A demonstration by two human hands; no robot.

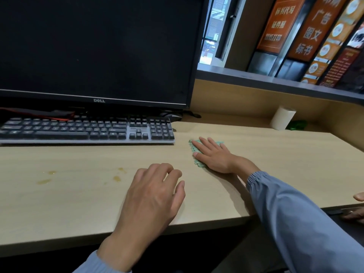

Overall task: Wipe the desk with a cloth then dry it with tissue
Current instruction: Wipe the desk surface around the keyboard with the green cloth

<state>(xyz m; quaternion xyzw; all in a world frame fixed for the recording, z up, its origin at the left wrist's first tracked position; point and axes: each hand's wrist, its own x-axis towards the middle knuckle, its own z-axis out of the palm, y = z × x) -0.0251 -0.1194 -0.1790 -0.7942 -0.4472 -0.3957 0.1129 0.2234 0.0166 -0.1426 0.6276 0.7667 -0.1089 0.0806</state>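
Green cloth [195,149] right of the keyboard [86,129] lies under the flat, straight-fingered right hand [213,156]; left hand [153,194], before the keyboard, rests loosely curled, empty.

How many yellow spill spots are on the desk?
4: two spots far left, two nearer the left hand; fainter ones may be missed.

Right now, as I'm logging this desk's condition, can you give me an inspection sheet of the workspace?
Surface: wooden desk, yellowish spills at front left.
Job's things: green cloth under right hand; tissue roll back right.
Clutter: keyboard, monitor, green item beside roll.
Hands: right hand flat on cloth, fingers straight; left hand loosely curled, empty.
Cables: dark cable by monitor base.
Surroundings: orange signs behind ledge; another person's hand at right edge.
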